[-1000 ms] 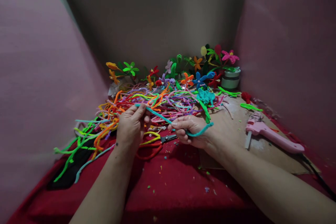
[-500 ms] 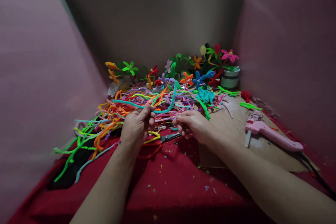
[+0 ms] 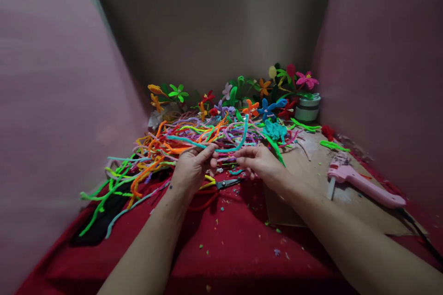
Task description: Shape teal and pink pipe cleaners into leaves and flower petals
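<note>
L hand [image 3: 195, 163] has thumb + fingertips closed on a teal fuzzy strip [image 3: 244, 136], held up in front of the pile w/ one end off to the left, the other curving up. R hand [image 3: 261, 161] is half-curled, thumb near fingers, tips right by the bend; can't tell if it has hold of anything. Progress: strip has just a loose curve, no twist or join visible, so this piece looks barely begun; shaping prob. left. A teal bunch [image 3: 275, 131] lies formed nearby, and made-up flowers, e.g. a blue flower [image 3: 266, 109] and a pink flower [image 3: 307, 79], stand at the back, a pot [image 3: 307, 108] below the pink one. Around: scissors [image 3: 226, 184] just below, b/w the hands, and the tangled pile [image 3: 228, 134] behind, both crowding the space. Offcuts dot the red cloth [image 3: 242, 244]. Glue gun [image 3: 363, 185] on cardboard [image 3: 313, 170] at far R, clear of hands
</note>
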